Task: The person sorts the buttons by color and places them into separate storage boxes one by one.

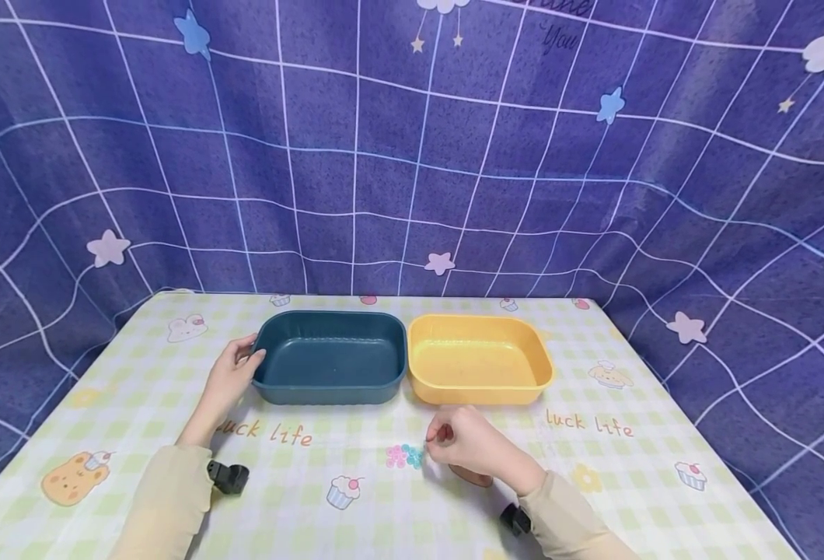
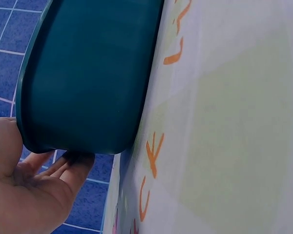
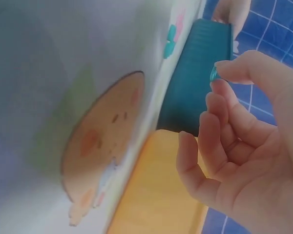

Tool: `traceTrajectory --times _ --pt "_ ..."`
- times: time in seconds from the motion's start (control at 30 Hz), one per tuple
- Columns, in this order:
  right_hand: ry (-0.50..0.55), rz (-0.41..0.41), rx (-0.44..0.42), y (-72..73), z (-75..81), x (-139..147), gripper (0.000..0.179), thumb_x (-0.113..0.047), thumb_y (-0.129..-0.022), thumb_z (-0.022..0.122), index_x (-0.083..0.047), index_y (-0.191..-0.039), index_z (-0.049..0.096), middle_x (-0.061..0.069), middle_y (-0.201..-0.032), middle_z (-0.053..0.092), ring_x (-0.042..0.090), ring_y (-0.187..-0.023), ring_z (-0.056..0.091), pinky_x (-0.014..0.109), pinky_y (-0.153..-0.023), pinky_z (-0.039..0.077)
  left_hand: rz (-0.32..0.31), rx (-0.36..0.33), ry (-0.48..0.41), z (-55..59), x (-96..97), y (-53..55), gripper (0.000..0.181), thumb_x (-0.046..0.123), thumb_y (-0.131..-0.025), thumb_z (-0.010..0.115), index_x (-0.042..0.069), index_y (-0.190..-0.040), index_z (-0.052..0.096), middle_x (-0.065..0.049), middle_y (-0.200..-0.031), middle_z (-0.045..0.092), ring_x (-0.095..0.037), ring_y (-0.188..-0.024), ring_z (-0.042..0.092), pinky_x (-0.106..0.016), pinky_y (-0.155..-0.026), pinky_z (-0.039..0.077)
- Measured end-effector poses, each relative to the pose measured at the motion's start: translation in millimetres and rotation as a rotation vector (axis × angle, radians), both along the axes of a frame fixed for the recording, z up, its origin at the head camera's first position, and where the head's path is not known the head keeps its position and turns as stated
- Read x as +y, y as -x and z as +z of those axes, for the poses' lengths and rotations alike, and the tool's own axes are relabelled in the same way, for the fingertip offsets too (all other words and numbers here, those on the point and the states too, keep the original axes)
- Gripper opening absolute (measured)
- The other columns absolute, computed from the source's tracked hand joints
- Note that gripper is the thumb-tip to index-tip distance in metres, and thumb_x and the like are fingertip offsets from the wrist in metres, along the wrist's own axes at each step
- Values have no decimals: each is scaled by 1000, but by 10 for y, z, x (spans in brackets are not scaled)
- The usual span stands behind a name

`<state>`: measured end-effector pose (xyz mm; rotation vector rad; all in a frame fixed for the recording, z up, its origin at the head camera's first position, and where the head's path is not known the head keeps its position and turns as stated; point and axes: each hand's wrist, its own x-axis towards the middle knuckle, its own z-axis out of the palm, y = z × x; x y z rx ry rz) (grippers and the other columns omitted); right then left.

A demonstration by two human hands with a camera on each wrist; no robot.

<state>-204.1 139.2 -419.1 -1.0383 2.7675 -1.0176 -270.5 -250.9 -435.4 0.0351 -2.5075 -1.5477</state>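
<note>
My left hand [image 1: 233, 374] grips the left end of a dark teal plastic bin [image 1: 331, 395], thumb over the rim and fingers against the outer wall. In the left wrist view the fingers [image 2: 75, 170] partly disappear behind that wall. My right hand [image 1: 471, 445], in front of a yellow bin [image 1: 482, 395], pinches a small translucent teal piece [image 3: 213, 74] between thumb and index finger. It is seen edge-on, so its full shape does not show. Just left of this hand, small pink flower-like pieces [image 1: 396, 456] and teal flower-like pieces [image 1: 412, 456] lie on the tablecloth.
Both bins stand side by side, nearly touching, toward the back of the table. A checked tablecloth [image 1: 279, 498] with printed cartoons and lettering covers the table. Behind it hangs a blue curtain [image 1: 356, 179] with a grid pattern. Each wrist carries a black camera [image 1: 228, 477].
</note>
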Motion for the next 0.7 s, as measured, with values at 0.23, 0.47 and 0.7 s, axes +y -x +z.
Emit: traceTrajectory --times 0.23,0.47,0.7 --pt "-4 -18 16 -17 147 -38 5 -8 -78 68 -13 -76 65 -5 -73 57 0 -66 49 16 -61 45 4 5 -8 -4 -5 -3 56 29 -99 45 -2 -144 29 -29 -144 35 -43 -133 34 -51 -108 31" --pt "22 -24 63 29 252 -81 5 -9 -76 69 -12 -77 66 -2 -74 57 4 -68 52 16 -63 46 0 5 -5 -5 -11 -4 56 28 -99 45 -3 -143 29 -29 -144 35 -43 -132 35 -50 -107 33" --pt "62 -11 87 118 283 -109 4 -7 -75 69 -9 -79 68 -2 -72 55 5 -67 51 17 -60 45 -6 18 0 -12 -11 4 54 26 -100 45 -4 -142 30 -27 -145 35 -43 -132 36 -50 -107 33"
